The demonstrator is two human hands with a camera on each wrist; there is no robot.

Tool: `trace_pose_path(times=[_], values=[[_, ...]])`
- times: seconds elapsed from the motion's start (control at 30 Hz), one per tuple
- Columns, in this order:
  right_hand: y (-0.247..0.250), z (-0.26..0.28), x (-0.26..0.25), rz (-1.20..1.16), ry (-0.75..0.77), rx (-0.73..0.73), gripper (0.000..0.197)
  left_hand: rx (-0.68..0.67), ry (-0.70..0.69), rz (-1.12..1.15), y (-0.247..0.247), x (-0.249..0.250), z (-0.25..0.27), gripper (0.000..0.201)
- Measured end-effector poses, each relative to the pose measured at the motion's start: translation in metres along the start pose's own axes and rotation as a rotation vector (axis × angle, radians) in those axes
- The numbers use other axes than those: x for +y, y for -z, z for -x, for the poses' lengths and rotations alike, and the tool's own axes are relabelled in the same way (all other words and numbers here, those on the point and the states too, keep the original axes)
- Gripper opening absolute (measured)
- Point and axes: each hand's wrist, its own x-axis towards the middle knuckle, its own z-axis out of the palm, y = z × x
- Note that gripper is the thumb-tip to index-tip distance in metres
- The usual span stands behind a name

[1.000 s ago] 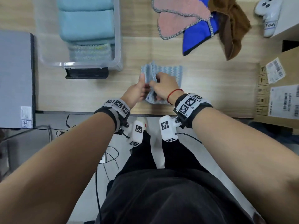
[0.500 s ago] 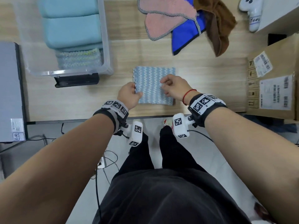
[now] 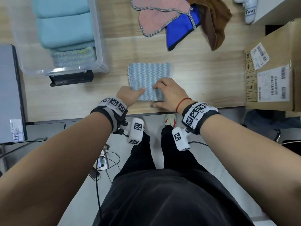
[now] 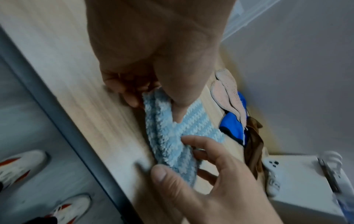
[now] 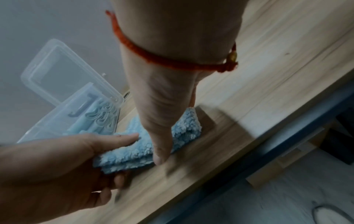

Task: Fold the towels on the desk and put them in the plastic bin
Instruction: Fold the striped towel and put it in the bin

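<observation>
A blue-and-white zigzag towel lies folded into a square on the wooden desk, near its front edge. My left hand pinches the towel's near left corner, thumb on top and fingers underneath. My right hand grips the near edge, with curled fingers on top and the thumb against the edge. The clear plastic bin stands at the back left and holds folded teal towels and a green zigzag towel. Unfolded pink, blue and brown towels lie in a heap at the back.
A cardboard box stands at the right end of the desk. A grey flat device lies at the left. A black object sits in front of the bin. A white controller rests at the back right.
The bunched towel has been laid out flat as a folded square. Both hands have slid back from its middle to its near edge and corner.
</observation>
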Motion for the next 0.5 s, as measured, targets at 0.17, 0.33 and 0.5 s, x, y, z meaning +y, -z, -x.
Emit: trace_pose_path(times=[0.17, 0.33, 0.5], values=[[-0.005, 0.003, -0.005, 0.182, -0.003, 0.007, 0.087, -0.029, 0.011, 0.331, -0.007, 0.003, 0.009, 0.029], [-0.008, 0.002, -0.007, 0.22, -0.048, 0.067, 0.069, -0.019, 0.074, 0.513, -0.004, 0.015, 0.017, 0.03], [0.0, -0.006, -0.001, 0.039, -0.123, 0.091, 0.05, -0.041, -0.031, 0.465, 0.004, 0.017, 0.028, 0.037]])
